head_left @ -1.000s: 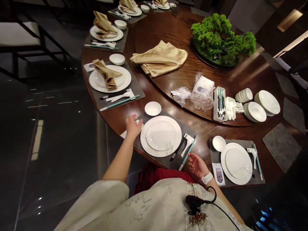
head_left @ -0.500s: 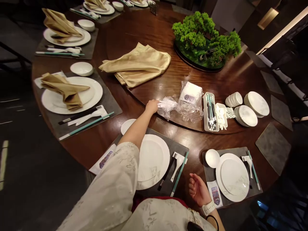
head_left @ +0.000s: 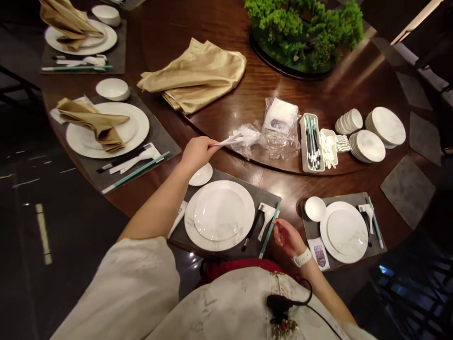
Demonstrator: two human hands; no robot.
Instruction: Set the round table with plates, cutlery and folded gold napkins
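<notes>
Head view: the left hand (head_left: 200, 152) pinches thin white strips (head_left: 230, 140) by their near end; their long axis runs rightward and slightly away from its fingertips, toward the crumpled plastic bag (head_left: 245, 150). Farther from them, the right hand (head_left: 287, 238) is loosely curled, seemingly unladen, beside teal chopsticks (head_left: 269, 232).

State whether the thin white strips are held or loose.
Held: the thin white strips extend from the pinched fingers of the left hand.
</notes>
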